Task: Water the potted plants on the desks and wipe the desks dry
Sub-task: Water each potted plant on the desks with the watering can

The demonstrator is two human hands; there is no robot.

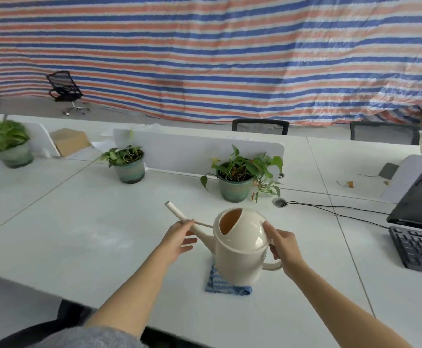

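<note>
Two bare forearms reach out from the bottom edge toward a cream watering can near the front of the white tabletop. The right hand grips the top of the can's handle, fingers curled round it and thumb laid on the dome. The left hand steadies the long spout, thumb and forefinger closed lightly on it while the other fingers hang loose beneath. The can's base overlaps a folded blue cloth; whether it stands on the cloth or is just lifted off it cannot be told. The spout points up and to the left, away from any pot, so no water is being poured. Three potted plants are in sight: the nearest plant just beyond the can, a middle plant by the low white divider, and a far plant at the left edge. None shows plainly whether its soil is wet, and no puddle is clear on the tabletop, only a faint pale smear. A black keyboard and cable lie to the right. My reading is that the job is near its start: watering is about to begin, and all the wiping is left, since the cloth lies folded and unused.
</note>
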